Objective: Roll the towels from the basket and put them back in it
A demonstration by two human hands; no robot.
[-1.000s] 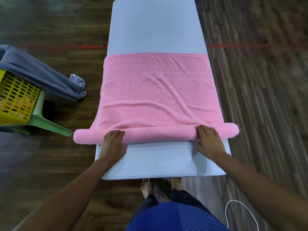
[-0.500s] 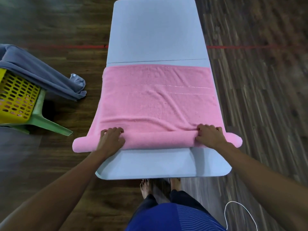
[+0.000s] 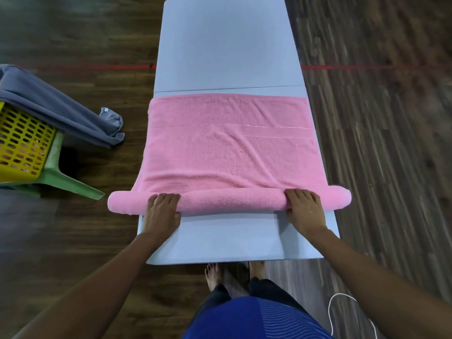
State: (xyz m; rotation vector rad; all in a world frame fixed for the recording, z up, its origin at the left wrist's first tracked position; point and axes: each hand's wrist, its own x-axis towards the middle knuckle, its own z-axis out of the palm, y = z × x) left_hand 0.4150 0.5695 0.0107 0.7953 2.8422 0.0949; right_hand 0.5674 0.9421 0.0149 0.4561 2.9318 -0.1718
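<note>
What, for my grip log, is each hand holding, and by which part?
The pink towel, by its rolled near edge: left hand toward the roll's left end, right hand toward its right.

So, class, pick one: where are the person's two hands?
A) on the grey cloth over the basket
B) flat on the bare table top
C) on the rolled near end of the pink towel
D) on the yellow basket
C: the left hand and the right hand both grip the rolled near end of the pink towel, away from the yellow basket.
</note>
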